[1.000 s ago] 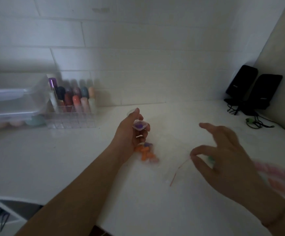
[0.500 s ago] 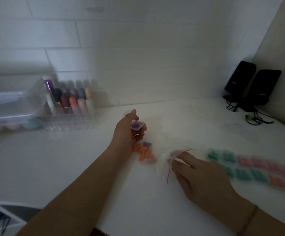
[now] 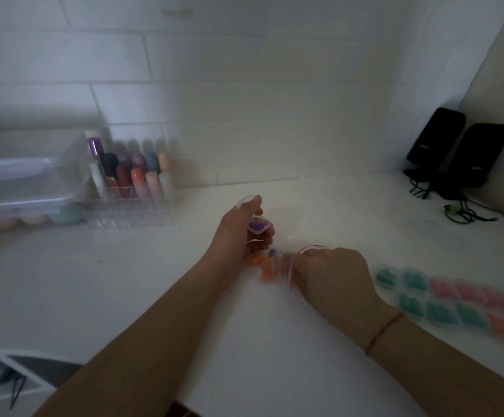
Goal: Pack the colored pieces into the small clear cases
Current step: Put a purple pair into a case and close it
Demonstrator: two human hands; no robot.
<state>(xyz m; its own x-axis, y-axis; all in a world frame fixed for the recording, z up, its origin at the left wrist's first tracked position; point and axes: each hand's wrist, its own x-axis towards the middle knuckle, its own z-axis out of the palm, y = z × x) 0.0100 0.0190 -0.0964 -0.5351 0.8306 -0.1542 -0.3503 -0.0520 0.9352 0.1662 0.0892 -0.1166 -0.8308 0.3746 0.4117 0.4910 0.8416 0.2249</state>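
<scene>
My left hand [image 3: 238,233] grips a small clear case [image 3: 259,224] with a purple piece inside, held just above the white counter. Below it lies a clear bag [image 3: 278,264] with a red zip edge, holding orange pieces [image 3: 262,267] and a purple piece [image 3: 271,252]. My right hand [image 3: 330,273] rests at the bag's mouth with its fingers reaching into the opening; the fingertips are hidden. To the right sit rows of filled clear cases [image 3: 455,305] with teal, pink and orange pieces.
A clear organiser [image 3: 130,206] of coloured tubes stands at the back left beside a clear lidded box [image 3: 19,188]. Two black speakers [image 3: 461,149] with cables occupy the back right corner. The counter's front edge runs along the lower left.
My right hand swung left from mid-air down to the bag's mouth and its fingers entered the opening. The left hand kept its hold on the case and barely moved.
</scene>
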